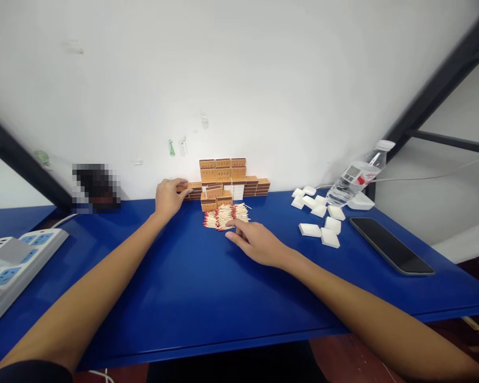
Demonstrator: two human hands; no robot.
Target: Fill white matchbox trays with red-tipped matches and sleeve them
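A stack of brown matchboxes (222,170) stands against the white wall at the back of the blue table (191,287). In front of it lies a loose heap of red-tipped matches (225,215). My left hand (168,198) reaches to the left end of the stack, its fingers closed on a matchbox (182,187) there. My right hand (255,242) rests just in front of the heap, fingers stretched out, fingertips touching the nearest matches.
Several white inner trays (319,218) lie scattered at the right. A plastic water bottle (355,178) lies tilted beside them, and a black phone (391,246) sits near the right edge. A white power strip (11,260) is at the far left.
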